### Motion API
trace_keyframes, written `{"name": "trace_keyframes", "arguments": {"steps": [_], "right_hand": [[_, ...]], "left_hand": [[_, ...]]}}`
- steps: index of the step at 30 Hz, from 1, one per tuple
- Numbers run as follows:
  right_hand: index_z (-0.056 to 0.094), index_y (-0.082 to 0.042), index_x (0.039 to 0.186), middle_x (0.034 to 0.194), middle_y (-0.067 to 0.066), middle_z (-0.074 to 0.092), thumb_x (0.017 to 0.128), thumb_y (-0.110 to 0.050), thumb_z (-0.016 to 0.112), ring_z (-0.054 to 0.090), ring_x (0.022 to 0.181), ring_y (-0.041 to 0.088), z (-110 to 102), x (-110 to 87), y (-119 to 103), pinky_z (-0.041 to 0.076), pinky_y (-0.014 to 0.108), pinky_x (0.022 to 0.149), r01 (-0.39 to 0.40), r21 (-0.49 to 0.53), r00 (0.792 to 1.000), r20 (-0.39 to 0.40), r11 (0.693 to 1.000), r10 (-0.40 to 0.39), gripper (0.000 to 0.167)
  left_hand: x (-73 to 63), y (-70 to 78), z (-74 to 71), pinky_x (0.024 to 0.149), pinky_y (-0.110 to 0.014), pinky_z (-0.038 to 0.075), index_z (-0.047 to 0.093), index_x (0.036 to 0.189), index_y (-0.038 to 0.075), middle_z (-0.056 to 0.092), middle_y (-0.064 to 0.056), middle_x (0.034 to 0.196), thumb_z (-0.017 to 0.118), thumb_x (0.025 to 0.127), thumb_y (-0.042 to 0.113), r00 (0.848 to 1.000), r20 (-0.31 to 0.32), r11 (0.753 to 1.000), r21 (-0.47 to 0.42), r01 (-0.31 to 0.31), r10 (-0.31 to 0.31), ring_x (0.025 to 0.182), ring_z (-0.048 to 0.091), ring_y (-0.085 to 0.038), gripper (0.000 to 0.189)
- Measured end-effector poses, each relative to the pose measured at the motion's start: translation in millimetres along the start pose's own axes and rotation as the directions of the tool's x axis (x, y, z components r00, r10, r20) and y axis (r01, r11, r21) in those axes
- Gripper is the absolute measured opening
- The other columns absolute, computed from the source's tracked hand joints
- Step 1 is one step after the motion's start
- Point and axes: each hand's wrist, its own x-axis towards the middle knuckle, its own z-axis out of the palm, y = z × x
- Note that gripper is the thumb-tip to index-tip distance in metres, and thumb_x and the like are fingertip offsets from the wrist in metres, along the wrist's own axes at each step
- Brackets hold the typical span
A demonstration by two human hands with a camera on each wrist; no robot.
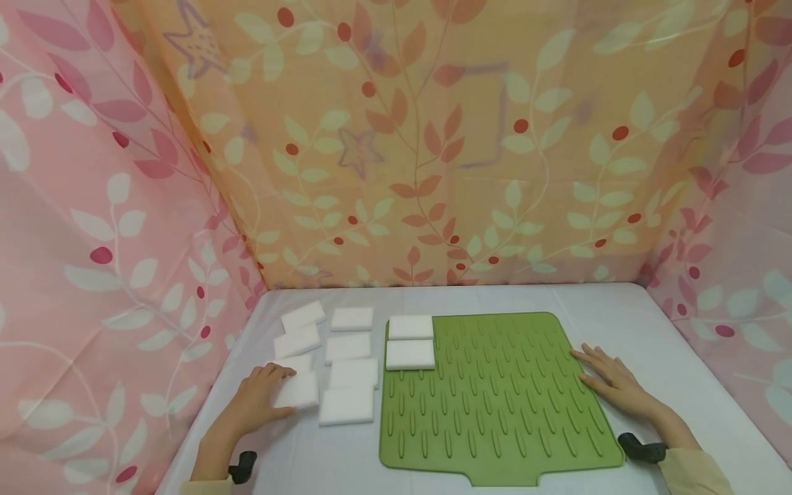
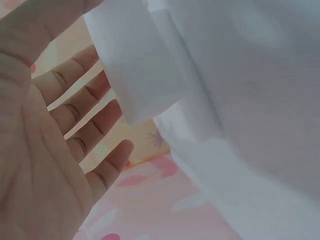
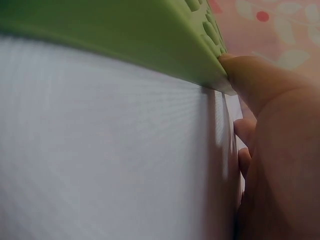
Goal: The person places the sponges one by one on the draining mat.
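In the head view my left hand is at the near end of the left column of white flat rectangular blocks. It pinches one white block by its left side, the thumb near its front corner and the fingers at the far one. The left wrist view shows this block at the thumb and fingertips. My right hand rests with loosely extended fingers along the right edge of a green ridged mat. In the right wrist view its thumb touches the mat's edge.
Two white blocks lie one behind the other on the mat's far left corner. Between my left hand and the mat runs a column of several blocks. Patterned cloth walls surround the white table at the back and sides.
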Motion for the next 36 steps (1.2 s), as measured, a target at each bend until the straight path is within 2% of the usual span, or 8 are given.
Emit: {"name": "trace_keyframes", "arguments": {"steps": [8, 14, 19, 24, 29, 36], "right_hand": [[0.038, -0.009, 0.141, 0.143, 0.033, 0.026, 0.094, -0.019, 0.053, 0.007, 0.137, 0.048, -1, -0.7, 0, -0.013, 0.058, 0.107, -0.007, -0.010, 1.000, 0.003, 1.000, 0.007, 0.050], [0.037, -0.009, 0.141, 0.143, 0.032, 0.025, 0.094, -0.019, 0.052, 0.004, 0.140, 0.041, -1, -1.7, 0, -0.014, 0.057, 0.107, -0.005, 0.001, 1.000, 0.006, 1.000, 0.005, 0.050], [0.037, -0.010, 0.142, 0.144, 0.032, 0.025, 0.094, -0.020, 0.052, 0.005, 0.138, 0.046, 0, -0.7, 0, -0.015, 0.056, 0.107, -0.015, 0.005, 1.000, 0.017, 1.000, 0.015, 0.051], [0.037, -0.010, 0.142, 0.144, 0.032, 0.024, 0.094, -0.020, 0.052, 0.007, 0.136, 0.051, 1, 1.5, 1, -0.014, 0.058, 0.106, -0.016, 0.008, 1.000, 0.022, 1.000, 0.015, 0.051], [0.037, -0.010, 0.141, 0.144, 0.032, 0.025, 0.094, -0.019, 0.053, 0.007, 0.136, 0.051, 0, 1.9, 1, -0.013, 0.059, 0.106, -0.008, 0.005, 1.000, 0.014, 1.000, 0.008, 0.051], [0.037, -0.010, 0.142, 0.144, 0.032, 0.026, 0.094, -0.019, 0.053, 0.008, 0.137, 0.047, -1, 0.3, -1, -0.012, 0.059, 0.106, -0.004, -0.007, 1.000, 0.006, 1.000, 0.004, 0.051]], "left_hand": [[9.7, 4.7, -4.5, 0.079, -0.049, 0.042, 0.060, 0.117, 0.013, 0.056, -0.003, 0.111, 0.082, 0.064, 0.039, 0.995, -0.083, 0.998, -0.026, -0.054, 0.052, 0.100, 0.049, -0.027, 0.063], [20.7, 15.2, -4.7, 0.085, -0.046, 0.042, 0.058, 0.121, 0.013, 0.055, -0.001, 0.112, 0.081, 0.065, 0.041, 0.992, -0.097, 0.994, -0.071, -0.088, 0.081, 0.100, 0.049, -0.024, 0.067], [29.9, 28.2, -3.7, 0.087, -0.047, 0.042, 0.056, 0.124, 0.013, 0.054, -0.001, 0.114, 0.080, 0.066, 0.043, 0.989, -0.104, 0.989, -0.090, -0.113, 0.104, 0.103, 0.049, -0.023, 0.070], [36.4, 40.1, 1.0, 0.087, -0.047, 0.043, 0.056, 0.125, 0.015, 0.054, 0.000, 0.115, 0.080, 0.067, 0.043, 0.983, -0.121, 0.984, -0.089, -0.151, 0.140, 0.106, 0.049, -0.023, 0.069], [43.3, 50.7, 8.8, 0.088, -0.045, 0.044, 0.058, 0.122, 0.014, 0.055, 0.001, 0.113, 0.081, 0.066, 0.042, 0.971, -0.145, 0.976, -0.082, -0.201, 0.188, 0.105, 0.051, -0.023, 0.067], [52.8, 63.3, 21.3, 0.089, -0.042, 0.043, 0.058, 0.121, 0.014, 0.055, 0.003, 0.111, 0.079, 0.067, 0.045, 0.966, -0.121, 0.970, -0.053, -0.238, 0.230, 0.103, 0.051, -0.020, 0.066]]}}
